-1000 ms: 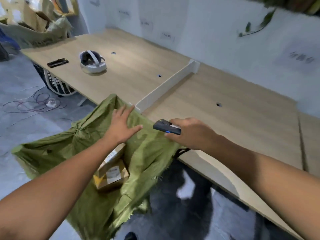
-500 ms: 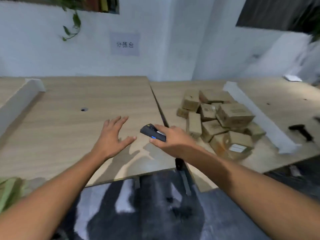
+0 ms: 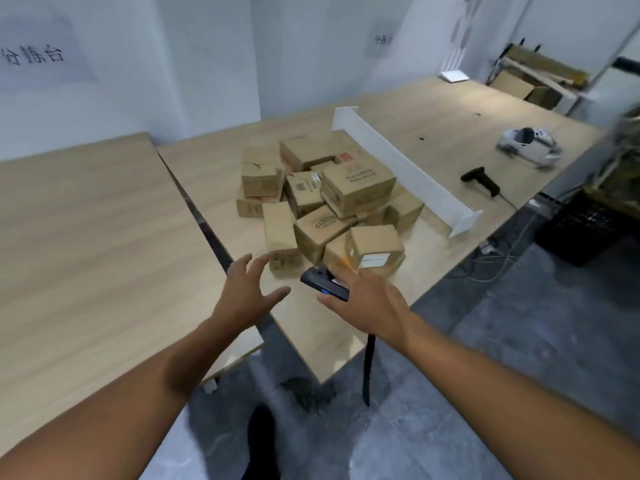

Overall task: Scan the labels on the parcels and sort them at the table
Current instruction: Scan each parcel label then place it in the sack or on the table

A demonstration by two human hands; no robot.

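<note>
A pile of several brown cardboard parcels lies on the wooden table. The nearest parcel shows a white label facing me. My right hand grips a small dark handheld scanner with a blue light, just in front of that parcel. My left hand hovers with fingers spread above the table's near edge, a little left of the pile, holding nothing.
A white divider board stands on the table right of the pile. Beyond it lie a black gun-type scanner and a white headset. A black crate sits on the floor at right. A gap separates two tabletops.
My view has swung right, away from the green sack to the parcel pile. Both hands have come closer to the pile; the scanner stays in my right hand.
</note>
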